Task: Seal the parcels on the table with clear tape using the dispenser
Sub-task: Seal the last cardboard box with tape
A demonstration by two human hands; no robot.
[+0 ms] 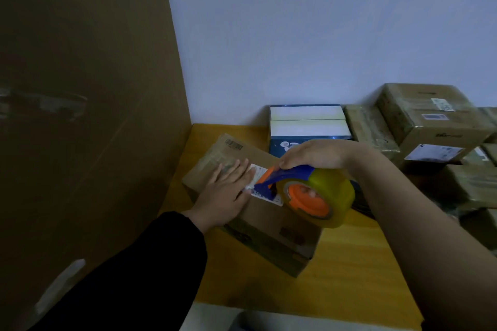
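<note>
Fingers [235,170] of the left hand [223,193] are lying straight, pressing the cardboard parcel [271,219] onto the bench [349,263]; the right hand [312,154] is gripping the tape dispenser [312,188] on its top, seemingly starting a strip, needing a steady pull

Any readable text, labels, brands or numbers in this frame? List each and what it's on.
Nothing reads clearly in the head view.
On the parcel: barcode, digits blurred.
Same parcel: white label, partly under the tape dispenser, print too small.
On the blue and white box: a graphic, no legible words.
On the stacked boxes at right: labels, blurred.
</note>
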